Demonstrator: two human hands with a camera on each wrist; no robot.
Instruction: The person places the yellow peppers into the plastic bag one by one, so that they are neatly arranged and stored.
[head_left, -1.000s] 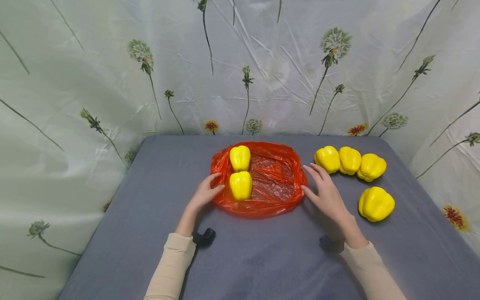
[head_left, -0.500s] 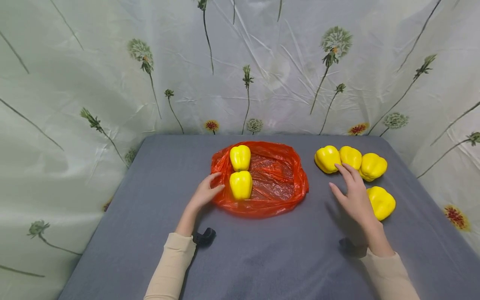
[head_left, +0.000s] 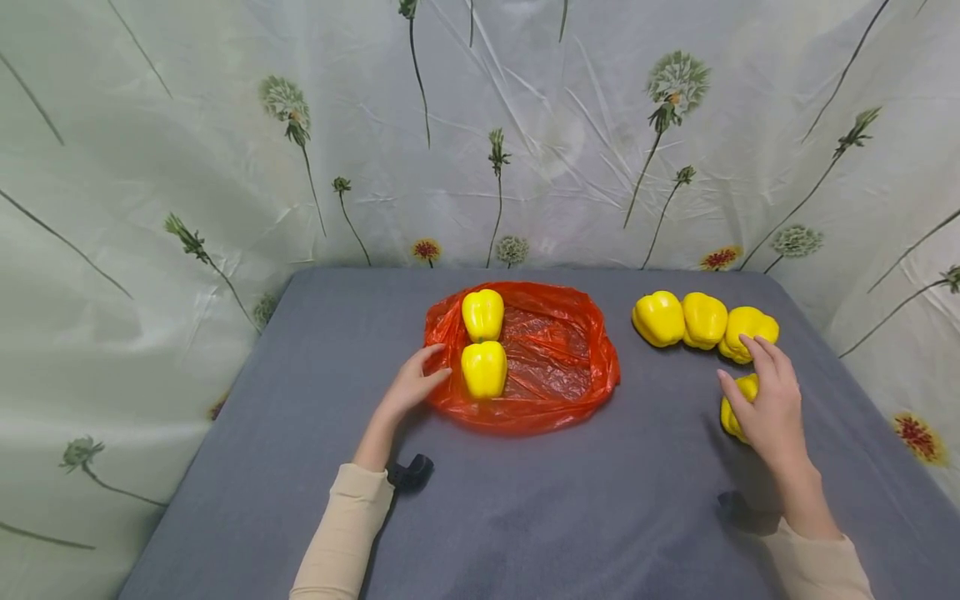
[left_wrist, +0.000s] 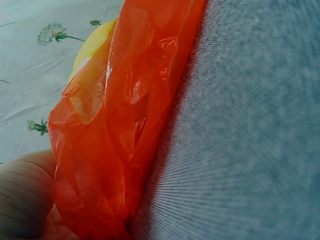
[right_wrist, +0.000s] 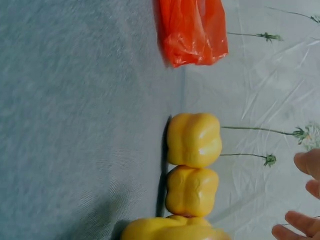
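Your left hand (head_left: 410, 387) gripped the red plastic bag (head_left: 525, 417), presumably propping it wide; right hand (head_left: 774, 406), spread, empty, hung by a yellow bell pepper (head_left: 732, 422).

Right hand (right_wrist: 314, 189): just some fingers poking in, slightly apart, well clear of the peppers
Upper pepper (right_wrist: 194, 140): yellow, shiny, left of the hand
Middle pepper (right_wrist: 191, 190): touching that one, also left of the hand
More yellow (right_wrist: 172, 231): down-left of the hand, cut off, can't tell if it's one pepper or two
Red bag (right_wrist: 194, 32): crinkly plastic, way up-left of the hand
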